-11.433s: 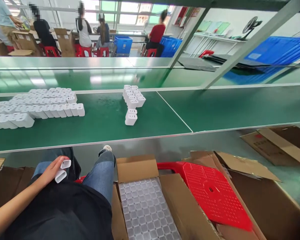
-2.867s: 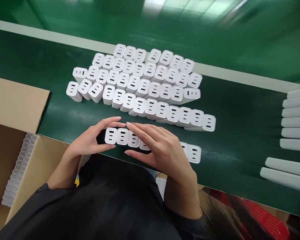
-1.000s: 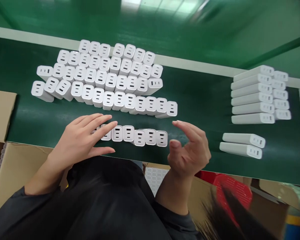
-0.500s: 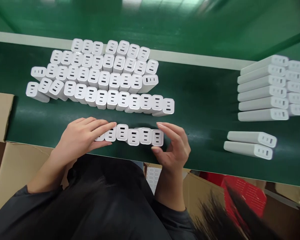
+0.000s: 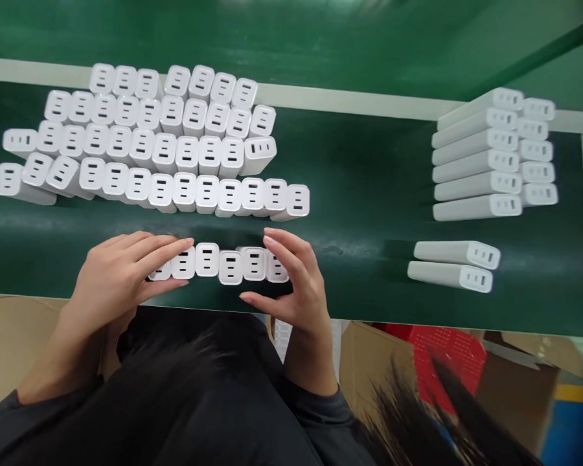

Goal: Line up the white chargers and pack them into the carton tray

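A short row of white three-port charger housings (image 5: 206, 259) stood ports up between the hands, near the front edge (image 5: 369, 320) of the green workbench (image 5: 359, 275). The left hand (image 5: 121, 275) was curved closely around the row's left end, thumb along the near side, fingers along the far side. The right hand (image 5: 298, 281) was wider open, its fingers bent about the right end and its thumb apart on the near side; whether those fingers touched could not be told. Beyond both hands, a narrow green gap ran before a larger block of housings (image 5: 164, 150). A broad green stretch lay between the right hand and a pair of housings (image 5: 449, 275); another cluster of housings (image 5: 476, 162) stood past that pair. Below the right hand, beyond the front edge, were a cardboard carton (image 5: 374, 362) and a red plastic stool (image 5: 447, 359).
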Motion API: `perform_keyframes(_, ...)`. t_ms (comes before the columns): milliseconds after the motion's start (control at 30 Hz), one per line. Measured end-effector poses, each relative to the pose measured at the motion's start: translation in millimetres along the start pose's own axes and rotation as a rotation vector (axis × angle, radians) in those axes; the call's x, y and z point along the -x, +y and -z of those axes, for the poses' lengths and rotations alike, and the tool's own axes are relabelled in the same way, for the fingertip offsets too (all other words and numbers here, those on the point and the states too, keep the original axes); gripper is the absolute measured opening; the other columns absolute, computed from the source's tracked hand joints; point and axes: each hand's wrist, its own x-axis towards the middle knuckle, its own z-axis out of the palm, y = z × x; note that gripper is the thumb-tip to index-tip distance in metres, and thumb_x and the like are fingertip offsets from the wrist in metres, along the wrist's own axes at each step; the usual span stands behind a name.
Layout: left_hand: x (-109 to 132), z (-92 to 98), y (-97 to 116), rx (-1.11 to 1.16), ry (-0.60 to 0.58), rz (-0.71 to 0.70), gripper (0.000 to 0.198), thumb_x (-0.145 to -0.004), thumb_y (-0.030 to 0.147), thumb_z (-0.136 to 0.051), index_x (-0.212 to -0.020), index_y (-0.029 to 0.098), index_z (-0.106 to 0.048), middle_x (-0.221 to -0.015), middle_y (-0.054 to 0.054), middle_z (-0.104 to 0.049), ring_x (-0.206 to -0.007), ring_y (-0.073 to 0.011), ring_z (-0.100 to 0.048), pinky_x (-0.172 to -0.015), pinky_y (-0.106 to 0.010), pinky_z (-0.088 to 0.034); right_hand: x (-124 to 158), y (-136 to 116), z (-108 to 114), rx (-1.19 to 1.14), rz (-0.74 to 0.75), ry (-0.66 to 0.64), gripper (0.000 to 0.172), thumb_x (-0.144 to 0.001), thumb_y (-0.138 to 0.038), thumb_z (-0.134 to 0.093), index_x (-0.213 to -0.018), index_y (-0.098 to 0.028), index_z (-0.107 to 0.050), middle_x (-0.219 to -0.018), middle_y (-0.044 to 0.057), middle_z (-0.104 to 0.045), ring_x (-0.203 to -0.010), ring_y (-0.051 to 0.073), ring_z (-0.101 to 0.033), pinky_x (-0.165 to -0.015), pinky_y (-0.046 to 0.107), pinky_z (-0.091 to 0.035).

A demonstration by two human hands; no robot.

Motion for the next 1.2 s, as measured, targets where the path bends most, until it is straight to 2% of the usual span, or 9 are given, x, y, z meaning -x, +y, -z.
perform_keyframes(267, -2.5, 1.7, 0.5, -0.010, 0.006, -0.011, 0.052, -0.090, 0.044, -0.069, -0.136, 0.026, -0.056, -0.112, -0.003, -0.075, -0.091, -0.0231, -0.072, -0.076, -0.035, -0.052, 1.9, 2.6, -2.1, -0.074, -0.028, 0.006, 0.093, -0.082, -0.046, -0.077, -0.157, -0.028, -0.025, -0.140, 0.015, -0.053, -0.125, 0.030, -0.057, -0.095, 0.048, -0.059)
perform_keyframes(567, 1.4, 0.9, -1.8, -0.005, -0.002, 0.026, 0.057, -0.090, 0.045, -0.068, -0.143, 0.034, -0.050, -0.112, -0.001, -0.075, -0.091, -0.0241, -0.072, -0.074, -0.036, -0.055, 1.7, 1.9, -1.7, -0.071, -0.017, 0.024, 0.097, -0.082, -0.044, -0.077, -0.159, -0.025, -0.022, -0.141, 0.016, -0.054, -0.123, 0.029, -0.058, -0.097, 0.046, -0.058)
perform_keyframes(733, -0.7, 2.1, -0.7, -0.029, 0.016, -0.008, 0.055, -0.090, 0.044, -0.069, -0.139, 0.026, -0.053, -0.106, -0.003, -0.076, -0.087, -0.0245, -0.072, -0.069, -0.037, -0.054, 3.2, 0.4, -0.4, -0.030, -0.064, -0.042, 0.094, -0.084, -0.047, -0.075, -0.158, -0.027, -0.019, -0.138, 0.016, -0.056, -0.121, 0.030, -0.061, -0.096, 0.048, -0.058)
perform_keyframes(833, -2.4, 2.0, 0.9, -0.033, 0.018, -0.004, 0.053, -0.091, 0.048, -0.066, -0.136, 0.023, -0.054, -0.105, -0.004, -0.076, -0.089, -0.0244, -0.073, -0.070, -0.036, -0.054, 3.0, 0.6, 0.0, -0.022, -0.055, -0.053, 0.091, -0.085, -0.046, -0.074, -0.157, -0.026, -0.023, -0.136, 0.016, -0.058, -0.119, 0.030, -0.062, -0.095, 0.048, -0.058)
perform_keyframes(1033, -1.4, 0.4, 1.0, -0.015, 0.017, 0.042, 0.059, -0.089, 0.058, -0.063, -0.134, 0.021, -0.052, -0.107, -0.007, -0.076, -0.087, -0.0241, -0.073, -0.069, -0.034, -0.053, -2.0, -0.5, 1.1, -0.013, 0.028, 0.074, 0.074, -0.083, -0.045, -0.076, -0.146, -0.023, -0.043, -0.127, 0.014, -0.064, -0.117, 0.031, -0.062, -0.096, 0.050, -0.055)
perform_keyframes(1200, 0.6, -1.4, 1.1, -0.020, -0.005, 0.071, 0.054, -0.091, 0.056, -0.063, -0.130, 0.020, -0.054, -0.106, -0.005, -0.075, -0.087, -0.0219, -0.072, -0.070, -0.032, -0.051, -17.0, -18.4, 4.2, 0.047, 0.074, -0.008, 0.062, -0.084, -0.043, -0.076, -0.136, -0.023, -0.049, -0.126, 0.013, -0.066, -0.122, 0.032, -0.060, -0.100, 0.051, -0.052)
